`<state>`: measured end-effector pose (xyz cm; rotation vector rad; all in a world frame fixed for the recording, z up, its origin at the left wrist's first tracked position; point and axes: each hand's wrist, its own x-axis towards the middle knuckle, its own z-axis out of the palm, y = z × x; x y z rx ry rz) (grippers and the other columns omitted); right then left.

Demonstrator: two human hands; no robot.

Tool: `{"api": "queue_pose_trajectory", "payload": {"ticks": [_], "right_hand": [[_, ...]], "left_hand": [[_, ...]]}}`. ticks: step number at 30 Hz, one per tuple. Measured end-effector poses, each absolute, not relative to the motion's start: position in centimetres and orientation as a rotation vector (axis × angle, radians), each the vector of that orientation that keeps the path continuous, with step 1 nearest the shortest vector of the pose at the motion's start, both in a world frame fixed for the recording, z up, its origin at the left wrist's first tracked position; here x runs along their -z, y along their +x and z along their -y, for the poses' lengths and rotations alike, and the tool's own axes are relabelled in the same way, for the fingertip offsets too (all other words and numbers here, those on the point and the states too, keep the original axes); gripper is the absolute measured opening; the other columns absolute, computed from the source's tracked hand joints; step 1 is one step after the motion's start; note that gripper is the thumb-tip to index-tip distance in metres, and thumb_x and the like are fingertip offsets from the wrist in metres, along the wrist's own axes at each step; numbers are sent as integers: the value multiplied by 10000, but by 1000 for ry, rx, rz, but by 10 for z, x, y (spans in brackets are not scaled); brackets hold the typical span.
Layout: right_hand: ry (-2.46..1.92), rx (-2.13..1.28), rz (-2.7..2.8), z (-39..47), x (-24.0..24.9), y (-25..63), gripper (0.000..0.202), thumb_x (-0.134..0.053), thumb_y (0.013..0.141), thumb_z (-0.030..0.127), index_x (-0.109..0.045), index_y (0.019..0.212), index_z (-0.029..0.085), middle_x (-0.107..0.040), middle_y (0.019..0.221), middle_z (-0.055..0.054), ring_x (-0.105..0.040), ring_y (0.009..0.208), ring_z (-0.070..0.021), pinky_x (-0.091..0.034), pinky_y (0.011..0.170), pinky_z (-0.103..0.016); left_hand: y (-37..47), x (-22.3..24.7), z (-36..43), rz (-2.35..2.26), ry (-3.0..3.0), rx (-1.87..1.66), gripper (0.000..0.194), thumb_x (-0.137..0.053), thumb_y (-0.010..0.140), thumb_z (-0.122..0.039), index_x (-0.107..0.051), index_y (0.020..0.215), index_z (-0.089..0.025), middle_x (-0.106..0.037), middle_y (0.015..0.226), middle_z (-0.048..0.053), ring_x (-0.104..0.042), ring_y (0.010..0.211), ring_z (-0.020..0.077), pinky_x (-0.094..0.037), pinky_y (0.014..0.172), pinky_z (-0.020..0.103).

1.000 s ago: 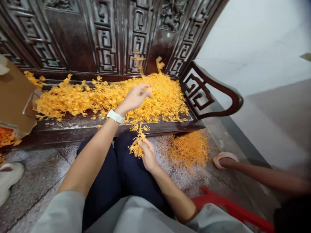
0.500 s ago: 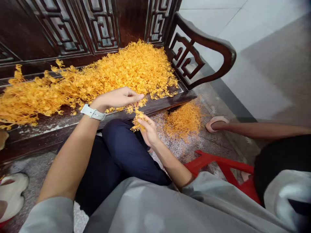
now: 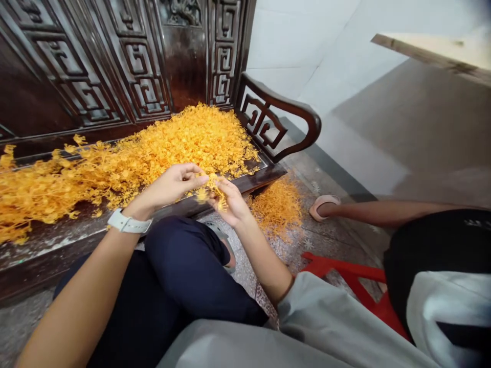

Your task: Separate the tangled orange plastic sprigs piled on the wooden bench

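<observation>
In front of the dark wooden bench (image 3: pixel 88 230), my right hand (image 3: pixel 233 205) is closed on a small yellow flower sprig (image 3: pixel 210 195), which looks artificial. My left hand (image 3: pixel 174 186), with a pale watch strap on its wrist, has its thumb and fingertips pinched at the sprig's upper end. Parts of the sprig are blurred and partly covered by the fingers. Behind both hands, a large pile of similar yellow sprigs (image 3: pixel 180 138) spreads along the bench seat, highest near the armrest.
Thin orange stems (image 3: pixel 280 204) lie heaped on the floor beyond the bench end. A curved armrest (image 3: pixel 312 120) closes that end. To the right are another person's leg (image 3: pixel 368 213) and a red stool (image 3: pixel 351 273). A pale board (image 3: pixel 441 51) juts in at upper right.
The view has tilted up and shifted right. My two hands have come closer together, the left thumb and fingertips now meeting at the sprig near the right fingers.
</observation>
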<state>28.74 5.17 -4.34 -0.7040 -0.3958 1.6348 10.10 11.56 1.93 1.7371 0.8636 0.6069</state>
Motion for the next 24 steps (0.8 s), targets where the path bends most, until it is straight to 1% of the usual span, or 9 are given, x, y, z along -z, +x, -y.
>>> {"api": "queue_pose_trajectory", "payload": {"ticks": [3,7,9,11,14,16,18,21,24], "right_hand": [[-706,-1806,583,-55,36,314,251,-957,748,191,-735,860,166,-682,769,32,-566,578,-54,-512,543,-169],[-661,-1915,674,-60,27,333,283,-976,773,254,-783,959,166,-739,920,-30,-693,775,-119,-642,747,-254],[-561,-1906,684,-62,20,328,287,-967,796,264,-777,985,162,-735,967,-48,-709,841,-139,-646,770,-268],[-429,-1924,649,-63,10,315,247,-940,830,243,-734,938,158,-690,926,-32,-669,797,-117,-600,691,-231],[-279,-2015,508,-61,-2,295,261,-877,883,222,-627,837,161,-518,763,36,-469,611,-53,-466,575,-180],[-317,-2041,485,-61,-7,288,309,-833,913,215,-557,784,171,-356,688,81,-273,536,-37,-377,539,-179],[-464,-1975,579,-63,-9,286,348,-813,921,199,-508,754,191,-246,650,104,-144,521,-46,-302,520,-204],[-732,-1767,718,-73,-11,287,424,-853,915,317,-469,755,233,-189,583,126,-101,492,-59,-206,502,-259],[-931,-1510,738,-92,-11,292,560,-918,846,466,-410,756,250,-282,589,119,-150,464,-50,-153,492,-275]], "left_hand": [[100,-26,-102,-835,1557,-800,358,-921,861,-408,-776,1061,-150,-397,562,-84,-322,512,80,-253,516,205],[107,-37,-91,-671,1050,-972,375,-936,805,-279,-768,1123,-174,-542,661,-22,-512,608,105,-454,592,182],[109,-44,-92,-611,891,-1000,339,-904,775,-206,-769,1084,-170,-449,605,-52,-435,544,85,-427,540,162],[105,-52,-97,-601,867,-987,276,-870,772,-181,-770,1028,-160,-295,556,-94,-246,469,56,-281,442,144],[90,-58,-108,-636,1003,-835,239,-883,799,-250,-771,988,-155,-234,547,-108,-108,462,41,-137,412,169],[77,-58,-115,-693,1132,-716,274,-923,797,-303,-768,969,-158,-266,549,-99,-113,461,41,-94,417,191],[68,-57,-120,-768,1254,-635,312,-941,814,-366,-768,974,-160,-292,546,-93,-132,459,47,-78,424,212],[68,-54,-121,-862,1431,-517,419,-921,850,-465,-780,1096,-157,-318,518,-95,-175,449,64,-82,444,238],[83,-51,-116,-876,1629,-429,492,-898,863,-500,-771,1178,-144,-356,520,-88,-236,455,79,-105,468,244]]}}
